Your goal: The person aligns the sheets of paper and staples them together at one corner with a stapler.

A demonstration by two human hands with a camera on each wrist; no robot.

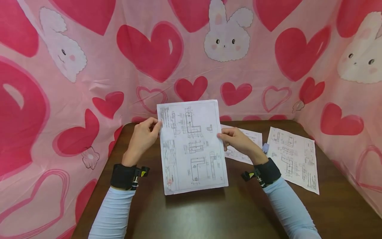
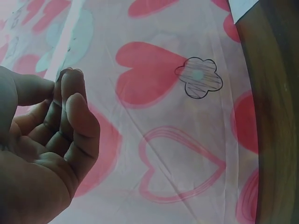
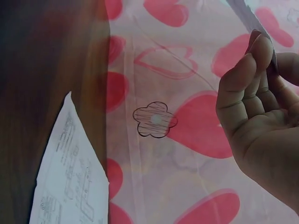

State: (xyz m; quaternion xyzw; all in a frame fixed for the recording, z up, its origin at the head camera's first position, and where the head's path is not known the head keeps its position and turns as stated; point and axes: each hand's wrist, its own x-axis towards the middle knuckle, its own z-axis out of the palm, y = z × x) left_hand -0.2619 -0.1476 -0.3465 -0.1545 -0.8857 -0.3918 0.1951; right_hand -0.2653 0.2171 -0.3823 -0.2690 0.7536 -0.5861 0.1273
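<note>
A sheet of paper printed with a technical drawing (image 1: 192, 147) is held up over the table, its printed face toward the head camera. My left hand (image 1: 142, 139) pinches its left edge between thumb and fingers. On the opposite edge, a little lower, my right hand (image 1: 238, 141) pinches the paper the same way. In the left wrist view the left hand (image 2: 51, 126) has thumb and fingertips together on the sheet's thin edge. The right wrist view shows the right hand (image 3: 261, 107) with the paper's edge (image 3: 252, 21) between thumb and fingers.
A second drawing sheet (image 1: 293, 156) lies on the right of the brown table (image 1: 197, 219). Another sheet (image 1: 253, 136) lies partly behind the held paper and the right hand. A small bluish-purple object (image 1: 265, 147) sits between them. Pink heart-patterned cloth (image 1: 191, 69) surrounds the table.
</note>
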